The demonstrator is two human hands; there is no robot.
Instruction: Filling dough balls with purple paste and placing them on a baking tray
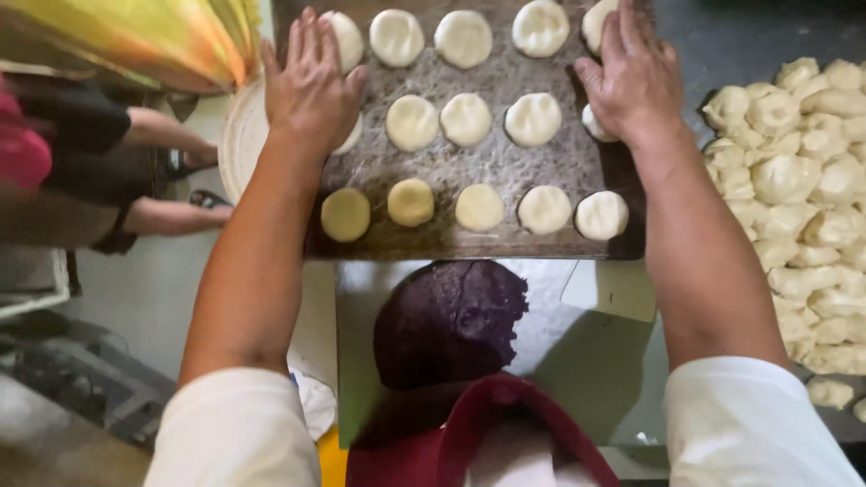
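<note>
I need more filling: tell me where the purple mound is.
In the head view the purple mound sits low centre on the green board, just below the baking tray of dough rounds, between the person's forearms.

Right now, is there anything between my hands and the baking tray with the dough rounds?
Nothing visible. The left hand and the right hand already lie flat on the tray, one at each side, and each partly covers a dough round there. The purple dough mound sits nearer you, off the tray.
</note>
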